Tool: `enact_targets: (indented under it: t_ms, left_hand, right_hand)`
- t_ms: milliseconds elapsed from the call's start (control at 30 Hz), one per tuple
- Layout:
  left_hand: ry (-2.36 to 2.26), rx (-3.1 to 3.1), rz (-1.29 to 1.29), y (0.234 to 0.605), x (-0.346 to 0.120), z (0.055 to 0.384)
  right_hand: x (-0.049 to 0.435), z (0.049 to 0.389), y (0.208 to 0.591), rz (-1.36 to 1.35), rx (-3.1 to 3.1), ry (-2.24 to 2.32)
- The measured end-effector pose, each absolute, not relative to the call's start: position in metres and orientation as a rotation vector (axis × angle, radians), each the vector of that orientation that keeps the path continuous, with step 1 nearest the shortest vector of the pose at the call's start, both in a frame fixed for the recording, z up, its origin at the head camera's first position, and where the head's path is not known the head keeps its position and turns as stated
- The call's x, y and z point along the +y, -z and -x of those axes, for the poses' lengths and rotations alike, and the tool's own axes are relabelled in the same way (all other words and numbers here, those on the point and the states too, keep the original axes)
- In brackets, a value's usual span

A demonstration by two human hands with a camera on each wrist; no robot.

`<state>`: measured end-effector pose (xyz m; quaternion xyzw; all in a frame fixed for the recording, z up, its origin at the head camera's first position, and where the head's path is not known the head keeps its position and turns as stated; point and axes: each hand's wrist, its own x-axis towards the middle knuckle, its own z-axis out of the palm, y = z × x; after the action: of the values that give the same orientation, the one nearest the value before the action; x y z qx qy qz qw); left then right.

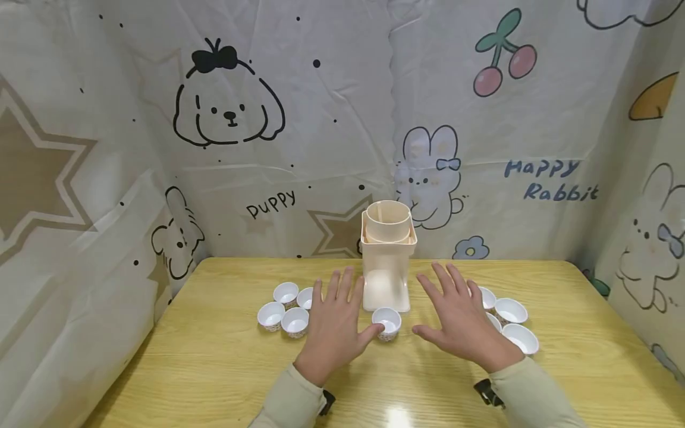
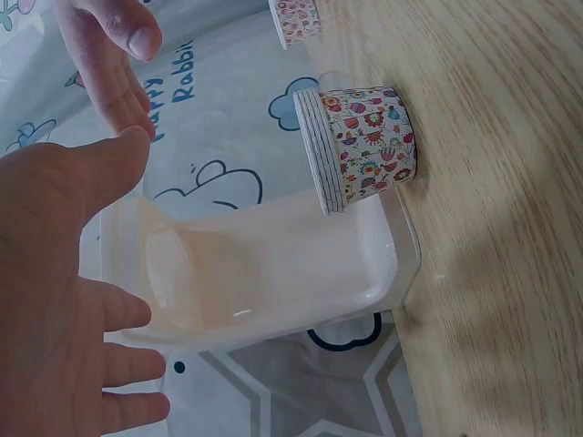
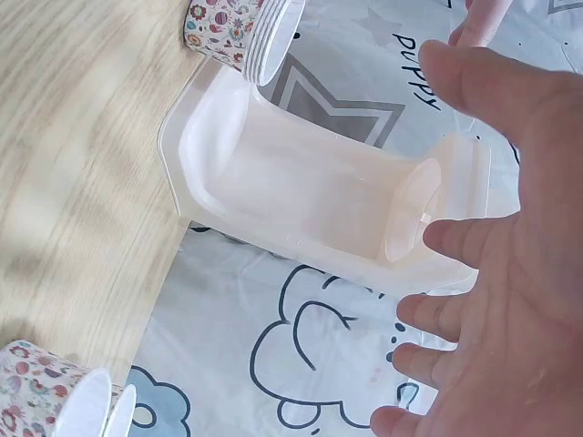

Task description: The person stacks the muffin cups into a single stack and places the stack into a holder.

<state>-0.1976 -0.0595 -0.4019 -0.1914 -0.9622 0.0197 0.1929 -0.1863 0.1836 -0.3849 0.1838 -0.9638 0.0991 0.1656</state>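
Observation:
My left hand (image 1: 337,324) is held over the wooden table with its fingers spread and nothing in it. Opposite it, my right hand (image 1: 462,318) is spread the same way, palm toward the middle. Between them stands a small stack of white paper baking cups (image 1: 386,321), the left thumb overlapping its rim in the head view. A flower print covers the outside of these nested cups (image 2: 373,141). Just behind them a cream plastic cup dispenser (image 1: 386,261) stands upright, a round tube (image 1: 387,220) at its top. Its lower front is an open bay (image 3: 291,182).
Several white cups (image 1: 270,315) cluster left of the left hand, some partly behind it. Another group of cups (image 1: 511,310) sits by the right hand, partly covered by it. A printed cloth (image 1: 332,119) hangs behind the table (image 1: 214,368) and along both sides.

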Motion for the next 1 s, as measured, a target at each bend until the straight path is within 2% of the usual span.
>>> enact_targets:
  t_ms: [500, 1000]
  left_hand:
    - [-0.059, -2.617, 0.556, 0.4069, -0.0616, 0.1999]
    - [0.227, -2.641, 0.66, 0.4104, -0.0659, 0.1981]
  right_hand:
    - [0.1832, 0.1902, 0.3872, -0.535, -2.78, -0.317]
    - [0.182, 0.189, 0.3809, -0.478, -2.743, -0.345]
